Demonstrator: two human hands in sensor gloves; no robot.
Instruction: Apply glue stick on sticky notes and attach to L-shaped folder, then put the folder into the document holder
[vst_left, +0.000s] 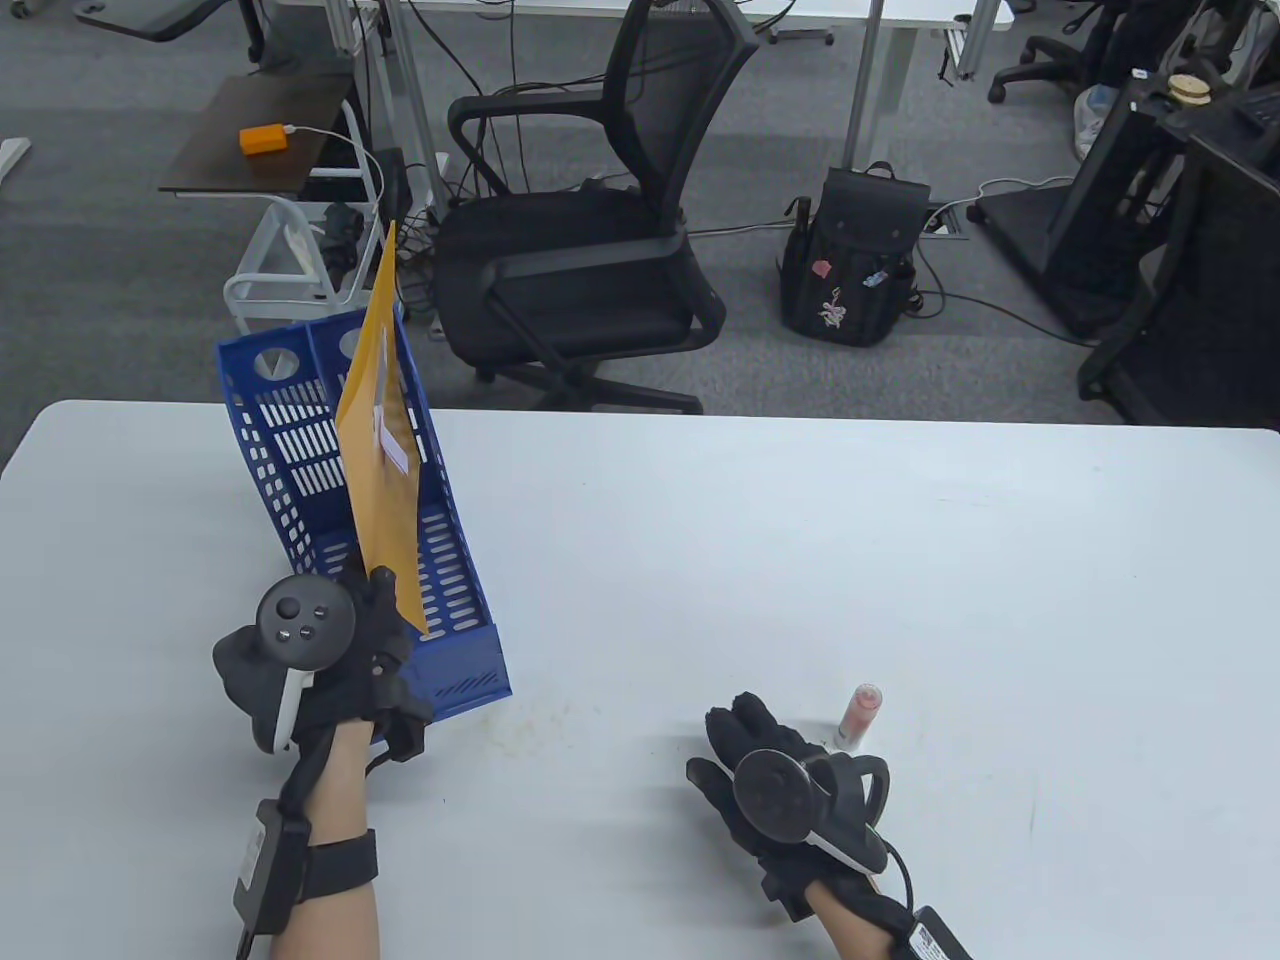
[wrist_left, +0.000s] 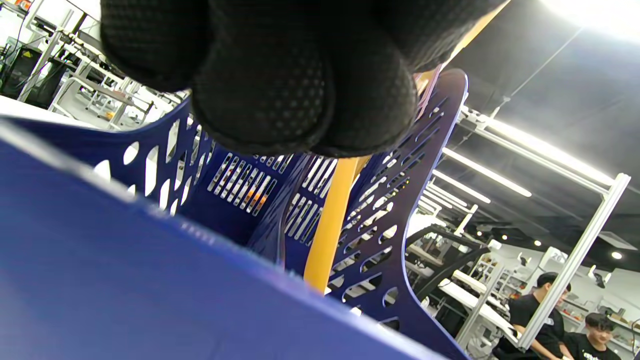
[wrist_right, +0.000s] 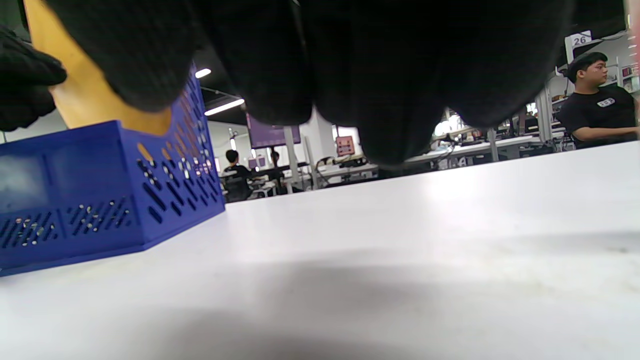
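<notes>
An orange L-shaped folder (vst_left: 382, 430) stands on edge inside the right slot of the blue document holder (vst_left: 460, 655), with a pale sticky note (vst_left: 392, 445) on its face. My left hand (vst_left: 375, 625) pinches the folder's near lower corner above the holder's front wall. In the left wrist view the folder (wrist_left: 330, 220) shows as an orange strip between the holder's perforated walls (wrist_left: 400, 210). My right hand (vst_left: 745, 740) rests on the table with relaxed fingers and holds nothing. A capped glue stick (vst_left: 860, 715) stands upright just right of that hand.
The white table (vst_left: 800, 560) spreads to the right of the holder. Beyond its far edge stand a black office chair (vst_left: 590, 250), a black backpack (vst_left: 850, 260) and a small cart (vst_left: 290, 250). People sit at desks in the background of the wrist views.
</notes>
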